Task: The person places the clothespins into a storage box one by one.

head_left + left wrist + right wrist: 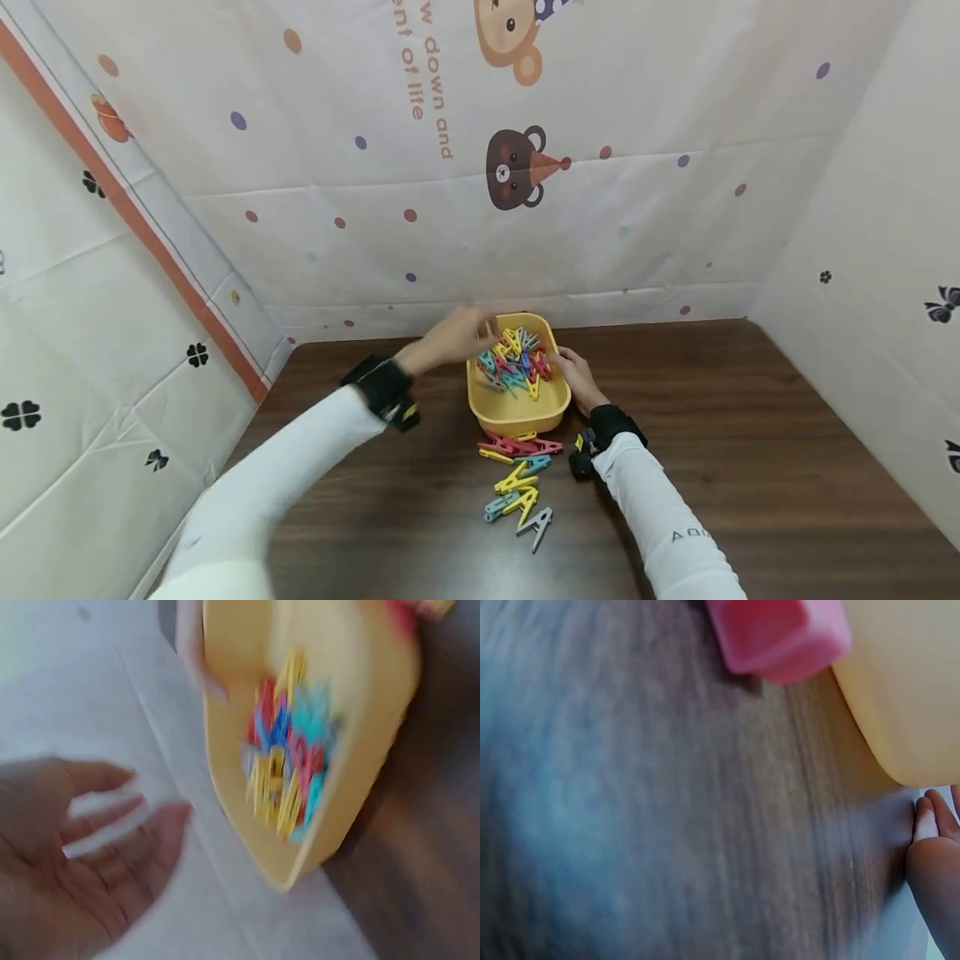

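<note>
Orange "down and" wall [525,250] lettering

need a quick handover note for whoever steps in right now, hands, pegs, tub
Left hand: open, blurred, at the far left rim of the yellow tub, holding nothing that shows.
Right hand: fingers on the tub's right rim; grip unclear.
Clothes pegs in the tub: a mixed-colour heap.
Loose pegs: on the brown table, just in front of the tub.
Done: many pegs sit in the tub.
Left: about a dozen lie outside.
</note>
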`<state>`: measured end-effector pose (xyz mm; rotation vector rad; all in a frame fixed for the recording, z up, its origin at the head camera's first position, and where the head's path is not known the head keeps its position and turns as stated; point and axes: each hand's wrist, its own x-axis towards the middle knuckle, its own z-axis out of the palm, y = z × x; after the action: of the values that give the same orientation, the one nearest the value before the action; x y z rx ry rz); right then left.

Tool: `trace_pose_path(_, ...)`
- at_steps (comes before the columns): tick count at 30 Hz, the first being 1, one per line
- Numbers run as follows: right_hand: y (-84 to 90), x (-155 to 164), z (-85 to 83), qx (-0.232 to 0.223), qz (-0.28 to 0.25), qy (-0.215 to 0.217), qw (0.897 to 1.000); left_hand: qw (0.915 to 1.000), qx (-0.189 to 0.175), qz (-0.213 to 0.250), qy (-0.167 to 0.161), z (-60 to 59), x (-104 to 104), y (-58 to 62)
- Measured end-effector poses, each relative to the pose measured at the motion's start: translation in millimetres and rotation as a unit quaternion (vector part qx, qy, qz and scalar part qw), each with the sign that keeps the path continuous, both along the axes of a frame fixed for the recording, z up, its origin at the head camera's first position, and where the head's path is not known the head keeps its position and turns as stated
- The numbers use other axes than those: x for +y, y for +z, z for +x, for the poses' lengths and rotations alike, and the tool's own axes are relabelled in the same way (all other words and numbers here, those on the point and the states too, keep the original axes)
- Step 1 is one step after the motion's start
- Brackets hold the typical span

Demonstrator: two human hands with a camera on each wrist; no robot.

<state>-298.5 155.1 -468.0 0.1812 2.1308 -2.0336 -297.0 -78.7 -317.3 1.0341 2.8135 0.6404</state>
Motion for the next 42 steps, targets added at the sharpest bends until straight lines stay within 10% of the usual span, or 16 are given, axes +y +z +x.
trace_pose_path(6,0.9,2,-4.3,-0.002,-0.006,-0.004,1.0,0.9835,0.052,-0.073,-0.157,88.6,-31,-50.8)
trace_pose_path(10,2.2,4,-4.9,-0.002,-0.007,-0.007,1.0,0.9663,0.066,-0.171,-0.181,115.3,-41,-81.3)
trace_pose_path(18,-0.5,10,-3.7,-0.002,-0.004,-0.013,1.0,0.9724,0.03,-0.166,-0.162,119.8,-43,-104.7)
trace_pose_path(34,-2.3,5,-4.1,-0.004,-0.002,-0.006,1.0,0.99,0.058,-0.117,-0.053,117.5,-23,-109.7)
trace_pose_path(42,0.6,2,-2.3,-0.003,0.0,-0.007,1.0,0.9975,-0.01,-0.059,-0.037,117.3,-24,-103.9)
